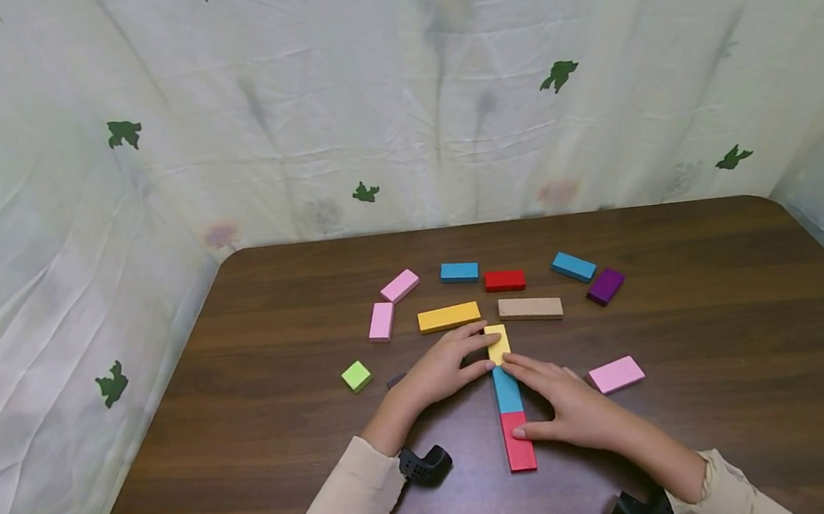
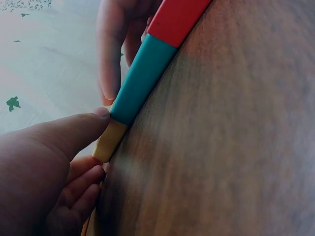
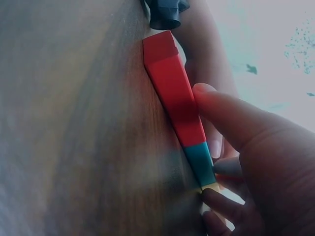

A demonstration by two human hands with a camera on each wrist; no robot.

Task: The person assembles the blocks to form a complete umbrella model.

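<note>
I am holding my left hand [image 1: 446, 368] loosely spread, its index finger resting on the pale yellow block [image 1: 497, 344] and its thumb touching near that block's joint with the blue block [image 1: 507, 391]. My right hand [image 1: 574, 407] is spreading too, fingertips reaching the yellow-blue joint, thumb touching the red block [image 1: 519, 445]. These three are lying end to end, yellow toward the table's [image 1: 746, 280] far edge. Beyond, a yellow plank [image 1: 448, 318] and a tan plank [image 1: 531, 309] are lying nearer that edge; a pink block [image 1: 616, 374] is lying toward the right edge, a lime-green cube [image 1: 356, 377] toward the left.
</note>
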